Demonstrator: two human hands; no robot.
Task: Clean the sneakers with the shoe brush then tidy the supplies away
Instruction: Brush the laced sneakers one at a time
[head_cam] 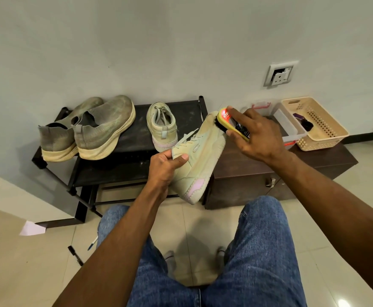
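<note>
My left hand (166, 166) grips a pale green sneaker (200, 160) with a pink heel patch, held tilted in the air, toe pointing away. In my right hand (259, 135) is a yellow shoe brush (229, 122), its dark bristles pressed against the sneaker's toe. The matching sneaker (162, 126) stands on the black shoe rack (128, 165). A pair of dusty grey knit sneakers (88, 129) sits on the rack's left part.
A dark brown cabinet (258, 176) stands right of the rack. On it are a beige plastic basket (320, 125) with a dark item inside and a clear box (289, 127) with red latches. A pen (92, 243) and paper scrap (32, 228) lie on the tiled floor.
</note>
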